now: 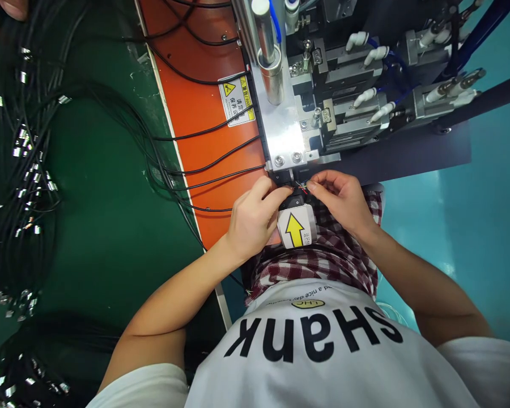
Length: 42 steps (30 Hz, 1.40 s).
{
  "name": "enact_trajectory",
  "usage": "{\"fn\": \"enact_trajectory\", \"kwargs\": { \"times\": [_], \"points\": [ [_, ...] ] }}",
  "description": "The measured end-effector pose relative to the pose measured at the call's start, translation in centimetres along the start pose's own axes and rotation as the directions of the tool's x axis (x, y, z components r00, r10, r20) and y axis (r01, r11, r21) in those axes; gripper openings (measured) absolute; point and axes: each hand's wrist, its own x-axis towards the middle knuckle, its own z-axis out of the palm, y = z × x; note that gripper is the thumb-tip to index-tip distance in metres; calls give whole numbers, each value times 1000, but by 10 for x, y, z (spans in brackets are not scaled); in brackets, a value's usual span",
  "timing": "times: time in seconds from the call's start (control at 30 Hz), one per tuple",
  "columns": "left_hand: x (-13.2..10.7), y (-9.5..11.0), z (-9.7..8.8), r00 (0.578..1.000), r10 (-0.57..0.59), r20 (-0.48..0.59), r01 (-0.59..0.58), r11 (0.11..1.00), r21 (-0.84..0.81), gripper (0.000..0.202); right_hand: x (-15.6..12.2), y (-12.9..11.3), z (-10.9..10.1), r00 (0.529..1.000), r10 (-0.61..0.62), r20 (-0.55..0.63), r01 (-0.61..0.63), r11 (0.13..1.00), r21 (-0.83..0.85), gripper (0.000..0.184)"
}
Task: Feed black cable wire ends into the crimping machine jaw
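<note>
My left hand (255, 218) is closed at the lower edge of the machine, its thumb and finger pinching the end of a black cable (220, 210). Thin coloured wires (302, 187), a red one among them, come out beyond its fingertips. Across from it, my right hand (342, 198) pinches those fine wires between thumb and forefinger. Just above both hands is the metal block (284, 144) of the machine. Below the fingertips sits a white plate with a yellow arrow (295, 229). The exact tips of the wires are too small to make out.
Several black cables (208, 181) run over the orange panel (199, 119) into the machine. Bundles of cables with shiny metal ends (25, 141) lie on the green surface (106, 238) at left. Pneumatic cylinders (352, 107) stand at upper right. Another person's fingers (15, 8) show at top left.
</note>
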Motion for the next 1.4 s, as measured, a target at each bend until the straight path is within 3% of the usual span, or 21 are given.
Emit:
{"fn": "enact_trajectory", "kwargs": {
  "times": [0.7, 1.0, 1.13, 1.23, 1.4],
  "points": [
    [6, -1, -2, 989, 138, 57, -147, 966, 212, 37, 1, 2, 2, 1000, -31, 2, 31, 990, -135, 15],
    [8, -2, -4, 991, 111, 79, -120, 987, 110, 34, 1, 1, 1, 999, -54, 0, 54, 983, -178, 14],
    [8, -1, -4, 990, 126, 65, -135, 979, 155, 34, 1, 1, 1, 998, -62, -4, 60, 980, -192, 14],
    [8, 1, -3, 991, 119, 60, -129, 972, 199, 34, 2, 2, 2, 999, -39, -1, 39, 988, -150, 14],
    [8, 4, -2, 993, 105, 51, -113, 974, 197, 35, 4, 3, -1, 996, 77, 49, -80, 994, 72, 21]
  ]
}}
